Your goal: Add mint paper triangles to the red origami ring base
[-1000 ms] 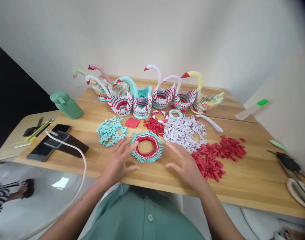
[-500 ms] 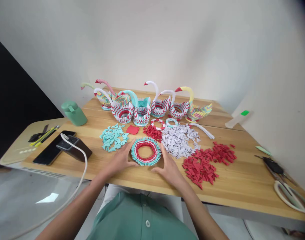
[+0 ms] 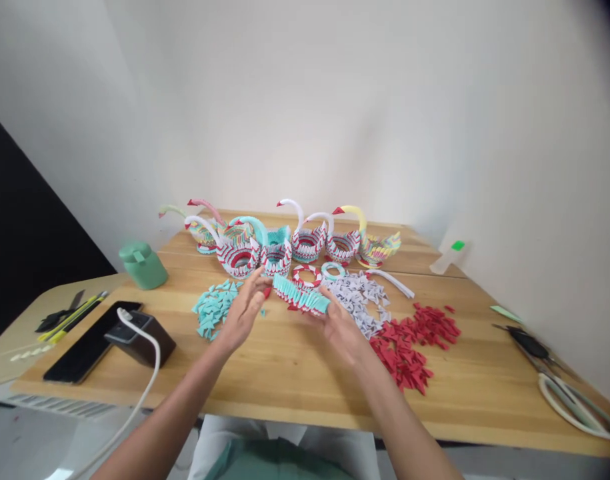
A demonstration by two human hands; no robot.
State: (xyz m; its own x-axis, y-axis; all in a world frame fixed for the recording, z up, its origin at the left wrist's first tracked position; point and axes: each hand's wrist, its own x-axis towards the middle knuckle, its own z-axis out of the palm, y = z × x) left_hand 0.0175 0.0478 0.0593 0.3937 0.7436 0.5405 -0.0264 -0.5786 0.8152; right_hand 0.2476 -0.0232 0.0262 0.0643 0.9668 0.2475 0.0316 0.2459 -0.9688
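Observation:
A ring of folded paper pieces (image 3: 302, 295), turquoise with red and white rows, is tilted so that its side faces me, raised over the table. My right hand (image 3: 341, 327) grips its right end, the thumb near the edge and the other fingers partly hidden underneath. At the ring's left end, my left hand (image 3: 245, 305) is open with its fingers stretched; whether a fingertip touches the paper I cannot tell. Loose turquoise pieces (image 3: 215, 307) lie left of that hand. White pieces (image 3: 357, 297) and red pieces (image 3: 405, 357) lie beyond and beside my right hand.
Several paper swans (image 3: 237, 257) stand along the back. Two small rings, one red and white (image 3: 307, 268), one turquoise and white (image 3: 333, 267), lie before them. A phone (image 3: 79, 353), black charger block (image 3: 142, 337) with cable and green cup (image 3: 143, 265) are left; scissors (image 3: 567, 393) right.
The ring has been lifted and tipped from facing up onto its side. My left hand has come off its side and opened; my right hand keeps hold. The view has tilted upward.

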